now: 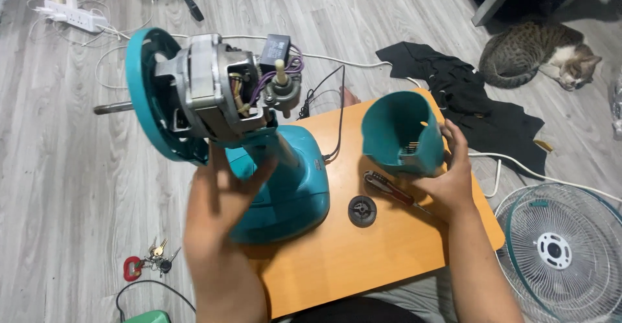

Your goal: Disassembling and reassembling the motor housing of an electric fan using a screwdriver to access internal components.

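A teal table fan body (291, 187) stands on a small orange table (363, 258). Its bare motor (217, 90) with wires and a black capacitor is exposed, tilted to the left, with the teal rear guard ring (146, 96) still around it. My left hand (223, 196) grips the fan's neck just under the motor. My right hand (450, 177) holds the teal motor cover shell (403, 132), its open end turned toward me, above the table's right side. A screwdriver (389, 189) and a black round knob (362, 210) lie on the table between my hands.
A white wire fan grille (564, 252) lies at the lower right on the floor. A tabby cat (538, 54) rests at the upper right beside black cloth (473, 99). A power strip (74, 17) and cables sit at the upper left; keys (152, 258) lie at the lower left.
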